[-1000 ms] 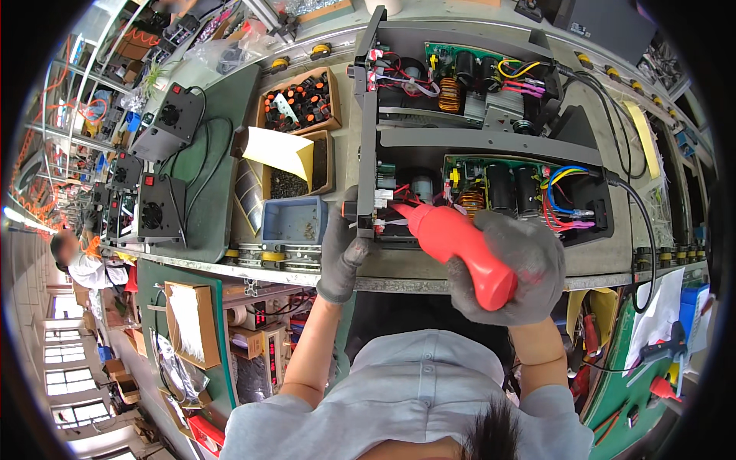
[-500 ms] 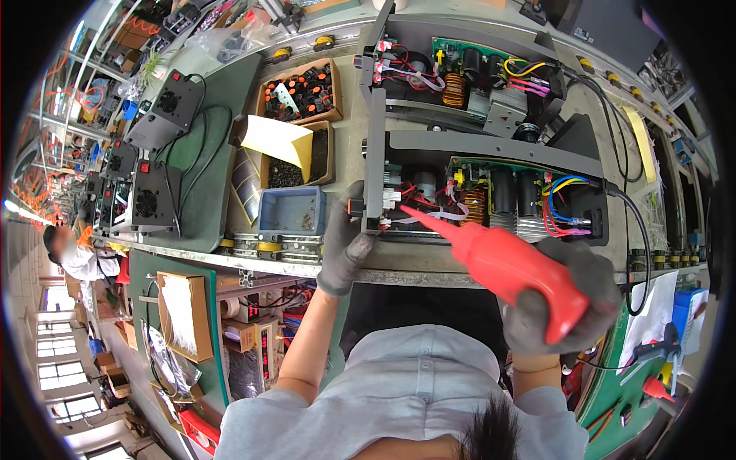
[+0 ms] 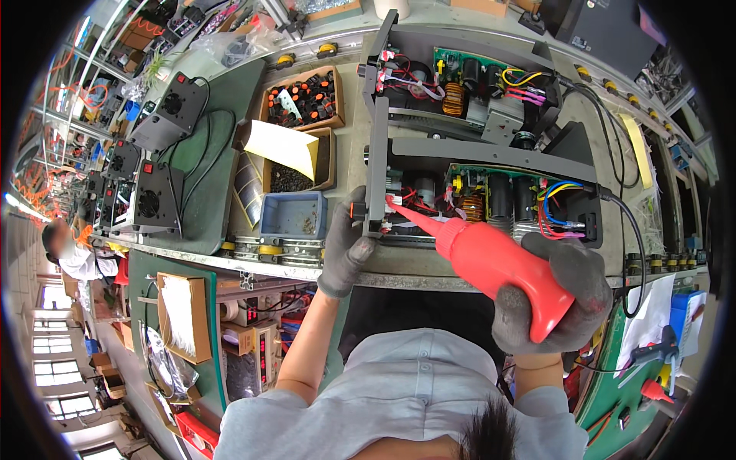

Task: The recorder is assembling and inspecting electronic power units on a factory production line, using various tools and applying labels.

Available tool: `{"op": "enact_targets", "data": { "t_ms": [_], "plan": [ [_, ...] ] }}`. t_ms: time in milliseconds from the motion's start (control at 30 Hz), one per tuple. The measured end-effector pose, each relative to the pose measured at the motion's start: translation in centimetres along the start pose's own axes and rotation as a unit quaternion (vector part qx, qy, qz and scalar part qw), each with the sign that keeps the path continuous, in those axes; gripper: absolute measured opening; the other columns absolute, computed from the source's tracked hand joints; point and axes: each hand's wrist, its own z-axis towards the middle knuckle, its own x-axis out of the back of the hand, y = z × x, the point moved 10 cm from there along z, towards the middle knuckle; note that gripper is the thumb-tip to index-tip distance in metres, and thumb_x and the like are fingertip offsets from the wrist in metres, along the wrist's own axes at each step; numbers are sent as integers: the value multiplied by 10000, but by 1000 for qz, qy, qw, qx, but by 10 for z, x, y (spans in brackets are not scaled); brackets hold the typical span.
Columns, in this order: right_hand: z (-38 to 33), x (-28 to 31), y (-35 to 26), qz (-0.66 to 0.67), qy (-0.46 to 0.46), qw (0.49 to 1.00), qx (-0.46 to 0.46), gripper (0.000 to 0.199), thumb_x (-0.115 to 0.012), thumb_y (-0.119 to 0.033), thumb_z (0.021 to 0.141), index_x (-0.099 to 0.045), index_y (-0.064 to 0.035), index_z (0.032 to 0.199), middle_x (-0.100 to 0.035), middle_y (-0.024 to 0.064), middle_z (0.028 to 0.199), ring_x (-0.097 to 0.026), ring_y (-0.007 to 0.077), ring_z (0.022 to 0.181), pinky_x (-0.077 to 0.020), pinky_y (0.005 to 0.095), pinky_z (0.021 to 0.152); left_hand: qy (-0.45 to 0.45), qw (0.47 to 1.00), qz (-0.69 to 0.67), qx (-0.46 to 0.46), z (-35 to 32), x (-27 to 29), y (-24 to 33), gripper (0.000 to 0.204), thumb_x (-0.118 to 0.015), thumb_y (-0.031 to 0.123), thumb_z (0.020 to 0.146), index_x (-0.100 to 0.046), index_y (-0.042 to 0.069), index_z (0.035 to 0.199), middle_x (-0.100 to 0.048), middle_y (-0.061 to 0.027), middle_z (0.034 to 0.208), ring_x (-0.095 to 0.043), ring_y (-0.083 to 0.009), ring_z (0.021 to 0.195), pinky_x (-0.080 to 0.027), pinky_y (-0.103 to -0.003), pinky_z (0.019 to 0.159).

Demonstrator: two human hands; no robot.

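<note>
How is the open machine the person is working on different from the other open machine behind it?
The near open machine has the red squeeze bottle's nozzle poking into it, and the left hand grips its front edge; the far open machine is untouched. The near one has a black cable plugged into its right side. Both are dark frames showing green boards and coloured wires.

Right hand (image 3: 553, 295): glove palm hidden behind red squeeze bottle (image 3: 502, 264); bottle base covered by fingers. Nozzle tip lost among wires inside open chassis (image 3: 475, 199); contact point not discernible. Left hand (image 3: 346, 245): fingertips concealed behind chassis front panel. Blue tray (image 3: 294, 215): contents too small to identify. Cardboard box (image 3: 303, 100): parts indistinct. Distant worker (image 3: 69, 249) at left rim blurred. Upper chassis (image 3: 460, 73) partly cropped by fisheye rim.
</note>
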Motion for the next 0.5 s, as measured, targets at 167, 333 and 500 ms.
{"op": "enact_targets", "data": {
  "t_ms": [167, 333, 500],
  "plan": [
    [-9, -2, -2, 10, 4, 1000, 15, 454, -721, -300, 697, -440, -45, 946, -539, 114, 802, -546, 200, 685, -455, 309, 630, 3, 1000, 15, -14, 1, 1, 4, 981, -679, 555, 683, -246, -29, 1343, -397, -121, 1254, -426, -206, 1135, -379, -355, 940],
    [-12, -4, -2, 75, 21, 996, 50, 453, -721, -292, 697, -442, -43, 951, -531, 108, 804, -543, 197, 687, -447, 297, 618, 15, 1000, 10, 1, -1, -1, 9, 989, -668, 577, 682, -252, -32, 1342, -410, -124, 1236, -443, -203, 1123, -387, -349, 934],
    [-23, 9, 10, -6, 71, 997, 35, 452, -709, -296, 699, -460, -29, 966, -523, 99, 809, -532, 180, 682, -439, 281, 616, 10, 999, 46, -9, 2, -4, 6, 944, -694, 521, 681, -282, -7, 1346, -479, -95, 1155, -496, -167, 1031, -409, -314, 882]
  ]
}}
